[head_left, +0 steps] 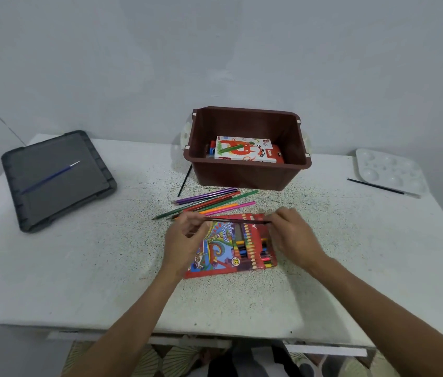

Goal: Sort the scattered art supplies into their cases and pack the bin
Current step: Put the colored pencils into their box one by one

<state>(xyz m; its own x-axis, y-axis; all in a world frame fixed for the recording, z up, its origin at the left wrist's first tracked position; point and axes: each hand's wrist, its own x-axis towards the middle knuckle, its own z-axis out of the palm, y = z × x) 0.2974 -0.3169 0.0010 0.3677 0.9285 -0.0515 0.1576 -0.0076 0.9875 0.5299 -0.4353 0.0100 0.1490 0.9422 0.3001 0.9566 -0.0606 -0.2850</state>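
Two hands share one dark pencil (236, 220): fingers of my left hand (185, 240) and right hand (293, 235) pinch its ends above the pencil case (214, 254) on the desk (92, 254). Sorting step; next, I judge, slide it into the case's right opening, apparently part-filled; loose pencils (209, 201) lie just behind

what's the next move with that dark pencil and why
Probably lower the dark pencil into the pencil case: the left hand and right hand hold it just over the case, other pencils already sit inside, and loose pencils wait behind.
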